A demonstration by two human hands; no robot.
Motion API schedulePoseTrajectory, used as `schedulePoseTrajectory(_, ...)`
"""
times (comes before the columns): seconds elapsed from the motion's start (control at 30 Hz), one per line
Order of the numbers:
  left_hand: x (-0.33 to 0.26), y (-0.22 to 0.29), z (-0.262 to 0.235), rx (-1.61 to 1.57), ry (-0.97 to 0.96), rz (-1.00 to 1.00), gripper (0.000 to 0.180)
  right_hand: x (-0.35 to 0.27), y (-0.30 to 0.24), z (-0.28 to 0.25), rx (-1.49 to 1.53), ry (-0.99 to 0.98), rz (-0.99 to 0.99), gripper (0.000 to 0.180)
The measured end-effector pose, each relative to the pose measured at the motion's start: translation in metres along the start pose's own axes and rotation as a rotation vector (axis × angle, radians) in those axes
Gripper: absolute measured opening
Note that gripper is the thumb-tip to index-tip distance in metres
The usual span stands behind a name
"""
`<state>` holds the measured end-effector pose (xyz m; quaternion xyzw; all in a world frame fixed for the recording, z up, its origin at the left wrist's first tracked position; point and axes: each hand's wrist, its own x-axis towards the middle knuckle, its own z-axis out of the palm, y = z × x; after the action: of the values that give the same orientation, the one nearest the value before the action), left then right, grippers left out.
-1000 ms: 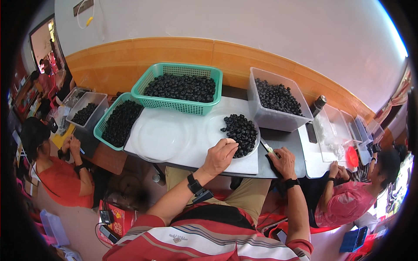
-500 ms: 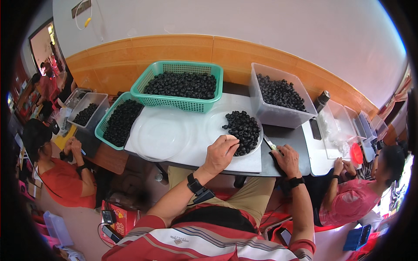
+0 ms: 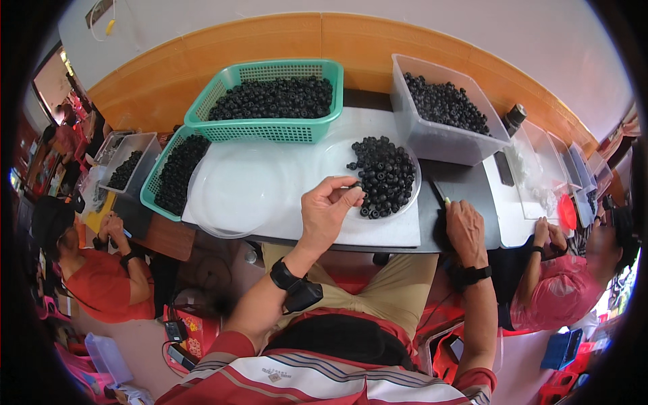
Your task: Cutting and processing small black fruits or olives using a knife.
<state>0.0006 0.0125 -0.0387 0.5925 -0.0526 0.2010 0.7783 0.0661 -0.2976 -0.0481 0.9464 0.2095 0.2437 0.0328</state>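
Note:
My left hand (image 3: 329, 212) is closed in a pinch at the left edge of a pile of small black round parts with holes (image 3: 390, 179). A black part (image 3: 358, 192) shows between its thumb and fingertips. The pile lies on a clear round plate (image 3: 331, 152) on a white sheet (image 3: 398, 235). To the right, my right hand (image 3: 466, 229) is wrapped round the pale handle of a knife (image 3: 440, 190). Its thin blade points away from me, over the dark tabletop and beside the plate. The fingers hide most of the handle.
A second clear round plate (image 3: 236, 192) lies left. Behind stand a green basket (image 3: 270, 131) and a translucent bin (image 3: 449, 138), both full of black parts; another green basket (image 3: 152, 182) is left. People sit on both sides (image 3: 111, 280) (image 3: 560, 287). A dark bottle (image 3: 514, 118) stands right.
The whole view has shifted, with the table now higher in it. My left hand has drawn from the pile's near part to its left edge with a part pinched. The knife still rests in my right hand.

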Motion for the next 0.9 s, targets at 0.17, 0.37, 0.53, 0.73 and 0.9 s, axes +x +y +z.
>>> schedulePoseTrajectory(0.17,0.001,-0.002,-0.007,-0.170,0.012,-0.082,0.023,-0.011,0.003,-0.001,0.035,0.040,0.096,0.017)
schedulePoseTrajectory(0.37,0.003,0.007,-0.005,-0.357,-0.006,-0.237,0.022,-0.016,-0.042,-0.039,0.670,0.236,0.326,0.017)
schedulePoseTrajectory(0.53,0.003,0.007,-0.005,-0.514,-0.051,-0.332,0.022,-0.008,-0.083,-0.049,0.910,0.266,0.116,0.014)
schedulePoseTrajectory(0.73,-0.005,0.007,-0.003,-0.657,-0.093,-0.425,0.021,0.001,-0.108,-0.051,1.008,0.254,-0.006,0.029)
schedulePoseTrajectory(0.9,-0.012,0.006,0.000,-0.703,-0.120,-0.445,0.021,-0.001,-0.119,-0.051,1.075,0.226,-0.033,0.035)
